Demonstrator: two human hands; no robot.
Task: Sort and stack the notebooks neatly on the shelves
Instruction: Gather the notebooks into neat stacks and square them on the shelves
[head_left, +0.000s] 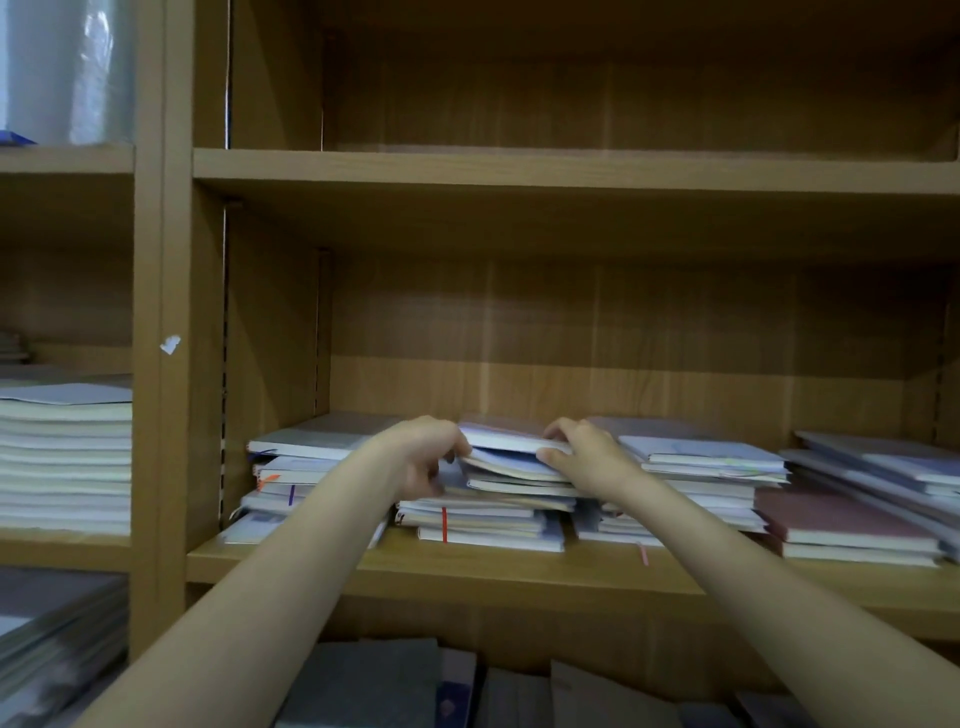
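Gripping the top notebook (511, 439) of the middle pile (488, 514) on the wooden shelf (519, 571), the left hand (428, 457) and right hand (587, 454) pinched its opposite ends. Lifting it level would probably have spared the curled notebooks beneath it.

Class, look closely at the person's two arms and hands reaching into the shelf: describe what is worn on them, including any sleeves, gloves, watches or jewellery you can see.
Nothing is worn. Both forearms are bare up to the bottom edge of the picture, with no sleeve showing. The left hand and the right hand are ungloved, and no watch, bracelet or ring is visible on either wrist or on the fingers that show, though some fingers are hidden among the notebooks.
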